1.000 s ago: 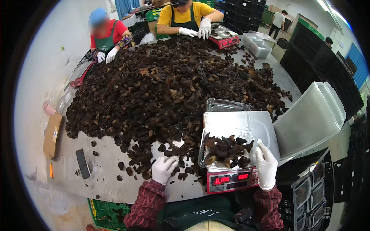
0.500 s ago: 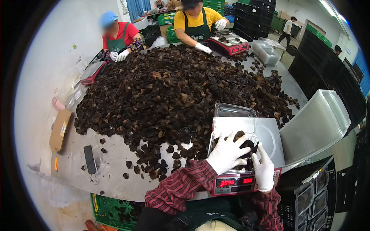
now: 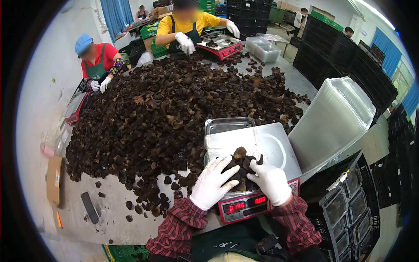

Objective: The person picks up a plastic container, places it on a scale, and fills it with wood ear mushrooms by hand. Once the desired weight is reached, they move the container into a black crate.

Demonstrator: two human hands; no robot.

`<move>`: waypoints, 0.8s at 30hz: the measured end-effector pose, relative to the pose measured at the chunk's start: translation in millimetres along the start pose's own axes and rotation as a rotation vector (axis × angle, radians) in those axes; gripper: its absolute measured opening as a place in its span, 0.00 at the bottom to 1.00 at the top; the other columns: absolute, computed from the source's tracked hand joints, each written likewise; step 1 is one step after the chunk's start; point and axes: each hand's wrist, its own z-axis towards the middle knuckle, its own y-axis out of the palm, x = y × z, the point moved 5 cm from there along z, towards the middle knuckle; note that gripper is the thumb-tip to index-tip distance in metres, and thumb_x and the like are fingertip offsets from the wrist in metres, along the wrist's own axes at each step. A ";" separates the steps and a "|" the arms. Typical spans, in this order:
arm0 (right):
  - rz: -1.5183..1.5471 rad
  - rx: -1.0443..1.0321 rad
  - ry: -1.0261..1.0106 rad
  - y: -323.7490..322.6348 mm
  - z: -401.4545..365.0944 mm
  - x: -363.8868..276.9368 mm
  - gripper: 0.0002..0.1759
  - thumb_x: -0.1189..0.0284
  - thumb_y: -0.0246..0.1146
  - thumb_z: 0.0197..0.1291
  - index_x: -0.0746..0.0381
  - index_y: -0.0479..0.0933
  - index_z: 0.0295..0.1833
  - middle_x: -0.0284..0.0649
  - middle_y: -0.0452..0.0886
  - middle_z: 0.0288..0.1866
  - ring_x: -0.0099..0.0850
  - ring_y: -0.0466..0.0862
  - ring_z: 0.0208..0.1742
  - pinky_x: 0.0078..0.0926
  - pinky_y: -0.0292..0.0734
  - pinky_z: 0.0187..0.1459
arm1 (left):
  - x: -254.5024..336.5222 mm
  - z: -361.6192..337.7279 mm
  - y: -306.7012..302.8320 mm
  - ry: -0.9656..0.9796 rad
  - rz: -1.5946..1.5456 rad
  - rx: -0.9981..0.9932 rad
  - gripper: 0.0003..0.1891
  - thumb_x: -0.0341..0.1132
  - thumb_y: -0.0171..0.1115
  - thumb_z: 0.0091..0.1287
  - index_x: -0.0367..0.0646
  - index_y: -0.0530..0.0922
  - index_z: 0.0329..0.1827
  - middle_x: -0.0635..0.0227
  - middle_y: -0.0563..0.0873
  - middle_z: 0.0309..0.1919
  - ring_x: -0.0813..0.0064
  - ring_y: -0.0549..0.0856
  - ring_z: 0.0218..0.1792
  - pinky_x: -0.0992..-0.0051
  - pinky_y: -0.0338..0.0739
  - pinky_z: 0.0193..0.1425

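Dark wood ear mushrooms (image 3: 241, 171) fill a clear plastic box (image 3: 229, 126), whose lid is folded back. Under the box is a digital scale (image 3: 286, 163) with a steel top, a red body and glowing digits. From the left, my gloved left hand (image 3: 216, 182) lies on the mushrooms with its fingers apart. My gloved right hand (image 3: 271, 183) is on the opposite side, fingers curled against mushrooms at the box's right edge; some fingertips are hidden among the pieces. A large heap of loose mushrooms (image 3: 174, 113) spreads across the metal table (image 3: 144, 229) beyond the box.
Stacked clear boxes (image 3: 331, 122) stand right of the scale, above a black crate (image 3: 349, 209) holding filled boxes. A phone (image 3: 90, 207) lies at left near a cardboard box (image 3: 54, 180). Across the heap, two co-workers stand by red scales (image 3: 224, 50). A green crate (image 3: 126, 253) sits below.
The view has swung right, shifting everything leftward. More mushrooms show between my hands, and the scale's left reading has risen. The co-worker in yellow has lifted a hand off the heap.
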 end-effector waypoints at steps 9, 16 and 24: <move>0.717 0.091 0.409 -38.9 -8.0 14.4 0.06 0.77 0.68 0.55 0.69 0.79 0.31 0.28 0.75 0.20 0.16 0.72 0.22 0.18 0.67 0.24 | -3.6 -1.9 -4.7 -0.033 -0.160 0.072 0.26 0.40 0.71 0.54 0.46 0.79 0.57 0.56 0.76 0.60 0.56 0.73 0.63 0.63 0.67 0.68; 0.926 -0.003 0.450 -31.9 -5.6 -19.8 0.04 0.78 0.66 0.57 0.68 0.81 0.37 0.31 0.80 0.24 0.13 0.69 0.18 0.13 0.61 0.20 | 32.0 13.0 -15.6 -0.161 -0.593 0.180 0.26 0.28 0.71 0.53 0.44 0.78 0.58 0.58 0.82 0.50 0.64 0.81 0.53 0.71 0.74 0.59; 1.002 0.378 0.577 -49.0 -14.3 16.8 0.08 0.72 0.63 0.63 0.67 0.82 0.38 0.26 0.72 0.18 0.11 0.64 0.16 0.13 0.57 0.21 | 32.8 11.4 -16.6 -0.140 -0.681 0.124 0.28 0.21 0.60 0.57 0.42 0.73 0.64 0.59 0.80 0.56 0.65 0.80 0.56 0.71 0.71 0.64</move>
